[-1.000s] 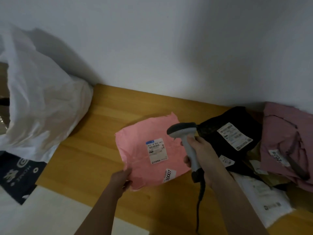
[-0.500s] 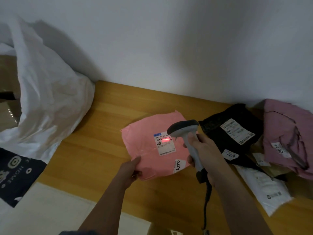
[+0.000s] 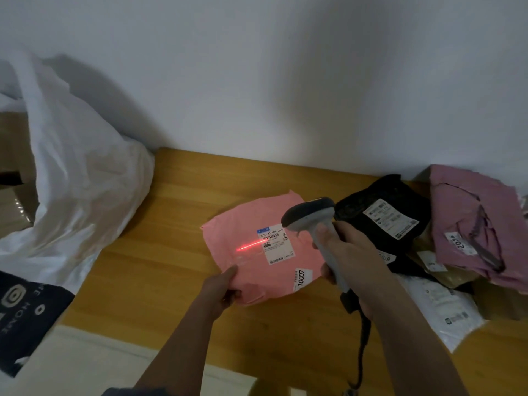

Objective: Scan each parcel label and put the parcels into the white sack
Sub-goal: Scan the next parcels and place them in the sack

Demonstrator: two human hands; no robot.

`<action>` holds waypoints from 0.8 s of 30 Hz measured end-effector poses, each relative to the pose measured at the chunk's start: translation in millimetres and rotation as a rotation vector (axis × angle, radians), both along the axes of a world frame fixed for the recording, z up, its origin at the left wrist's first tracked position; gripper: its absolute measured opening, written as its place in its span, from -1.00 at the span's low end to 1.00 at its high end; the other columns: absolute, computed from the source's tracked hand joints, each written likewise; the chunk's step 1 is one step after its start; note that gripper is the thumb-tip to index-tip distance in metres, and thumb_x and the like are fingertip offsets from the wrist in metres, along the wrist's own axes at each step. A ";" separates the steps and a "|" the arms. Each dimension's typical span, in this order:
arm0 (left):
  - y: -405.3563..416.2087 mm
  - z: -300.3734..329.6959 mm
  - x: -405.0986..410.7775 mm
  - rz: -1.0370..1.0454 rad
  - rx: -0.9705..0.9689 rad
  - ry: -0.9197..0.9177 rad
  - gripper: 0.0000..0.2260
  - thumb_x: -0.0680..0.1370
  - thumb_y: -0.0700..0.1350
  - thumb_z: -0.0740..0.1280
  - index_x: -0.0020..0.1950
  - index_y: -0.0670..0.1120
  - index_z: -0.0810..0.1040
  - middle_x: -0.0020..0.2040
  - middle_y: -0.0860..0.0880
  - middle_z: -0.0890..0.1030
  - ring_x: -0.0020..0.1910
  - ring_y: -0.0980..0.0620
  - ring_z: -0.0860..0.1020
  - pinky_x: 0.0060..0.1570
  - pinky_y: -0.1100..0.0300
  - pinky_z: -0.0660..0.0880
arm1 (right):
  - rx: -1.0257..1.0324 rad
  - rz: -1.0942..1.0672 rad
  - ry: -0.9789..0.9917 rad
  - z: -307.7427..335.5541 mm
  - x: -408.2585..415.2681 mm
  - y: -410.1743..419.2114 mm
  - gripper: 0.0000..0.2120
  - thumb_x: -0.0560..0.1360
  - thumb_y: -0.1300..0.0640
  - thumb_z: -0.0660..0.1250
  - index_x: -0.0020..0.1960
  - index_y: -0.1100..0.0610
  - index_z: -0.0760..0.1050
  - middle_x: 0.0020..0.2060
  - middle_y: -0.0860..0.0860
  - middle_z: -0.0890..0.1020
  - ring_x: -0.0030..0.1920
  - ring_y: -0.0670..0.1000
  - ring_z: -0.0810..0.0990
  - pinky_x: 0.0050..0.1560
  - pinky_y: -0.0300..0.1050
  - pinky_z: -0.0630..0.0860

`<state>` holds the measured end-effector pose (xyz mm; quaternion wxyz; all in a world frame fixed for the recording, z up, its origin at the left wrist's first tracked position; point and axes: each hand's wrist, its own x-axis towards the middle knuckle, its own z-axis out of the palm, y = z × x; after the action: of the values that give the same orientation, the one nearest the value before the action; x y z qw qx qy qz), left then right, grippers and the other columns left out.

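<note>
On the wooden desk (image 3: 177,252) a pink parcel (image 3: 243,224) is lying flat, roughly mid-desk, and the left hand (image 3: 221,290) is pinching its near-left corner, thumb on top and fingers tucked under the edge. Over to the parcel's right, the right hand (image 3: 351,252) is wrapping round the grip of a grey barcode scanner (image 3: 311,212), its head tipping down toward the parcel and its dark cable (image 3: 361,347) trailing off toward the bottom of the view. A red scan line (image 3: 251,245) is glowing across the pink surface, running onto the left edge of the white shipping label (image 3: 275,244); it looks to be crossing the barcode, though the print is too blurred to be sure. A small sticker reading 10007 (image 3: 302,279) is sitting just below that label. Waiting at the right end of the desk is a heap of further parcels: a black parcel (image 3: 357,210) with its own white label, a mauve parcel (image 3: 471,212) marked 2026 beside it, and a white parcel (image 3: 440,310) lying nearest the front edge. Well apart on the left, the white sack (image 3: 71,172) is slumping against the wall, partly overhanging the desk's left end, with a dark printed bag (image 3: 23,315) lying below it.
</note>
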<state>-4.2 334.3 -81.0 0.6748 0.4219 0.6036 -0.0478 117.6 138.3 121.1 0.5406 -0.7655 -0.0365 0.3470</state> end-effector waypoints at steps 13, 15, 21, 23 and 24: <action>7.2 -8.1 4.2 -0.026 0.040 -0.027 -0.75 0.62 -0.10 0.30 0.21 -0.23 0.50 -0.30 -0.13 0.55 -0.54 0.04 0.46 -0.58 0.29 0.37 | -0.006 -0.043 -0.056 -7.1 -6.6 6.6 -0.82 0.62 -0.04 0.21 0.00 0.03 0.51 -0.26 0.04 0.57 -0.43 -0.08 0.49 -0.31 -0.08 0.44; 8.1 -7.8 4.5 -0.041 0.050 -0.018 -0.75 0.62 -0.13 0.29 0.24 -0.23 0.49 -0.29 -0.13 0.55 -0.56 0.05 0.46 -0.58 0.29 0.36 | 0.001 -0.055 -0.049 -8.2 -8.5 8.3 -0.82 0.62 -0.04 0.21 0.00 0.04 0.51 -0.26 0.04 0.57 -0.43 -0.08 0.49 -0.31 -0.08 0.44; 7.7 3.3 3.0 -0.010 0.151 -0.065 -0.83 0.63 -0.13 0.29 0.17 -0.17 0.55 -0.29 -0.11 0.58 -0.52 0.03 0.51 -0.53 0.26 0.42 | 0.027 -0.125 0.018 -10.5 -13.2 9.5 -0.78 0.60 -0.07 0.23 0.07 0.07 0.50 -0.30 0.05 0.54 -0.36 0.00 0.52 -0.28 -0.06 0.44; 5.3 15.8 2.4 0.017 0.198 -0.120 -0.88 0.61 -0.19 0.31 0.07 -0.21 0.59 -0.26 -0.13 0.62 -0.41 -0.01 0.57 -0.48 0.23 0.51 | 0.040 -0.154 0.041 -9.1 -13.7 11.2 -0.78 0.60 -0.07 0.24 0.09 0.06 0.48 -0.34 0.03 0.51 -0.37 0.01 0.52 -0.29 -0.05 0.43; 4.4 24.0 2.8 0.033 0.211 -0.153 -0.89 0.60 -0.24 0.31 0.05 -0.24 0.59 -0.23 -0.14 0.63 -0.35 -0.04 0.58 -0.44 0.22 0.55 | 0.053 -0.165 0.046 -7.4 -13.9 12.6 -0.79 0.59 -0.07 0.24 0.08 0.05 0.48 -0.32 0.04 0.51 -0.37 0.00 0.52 -0.31 -0.06 0.43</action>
<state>-1.4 338.7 -57.0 0.6714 0.4828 0.5591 0.0595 103.7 150.8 113.7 0.5880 -0.7432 0.0301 0.3179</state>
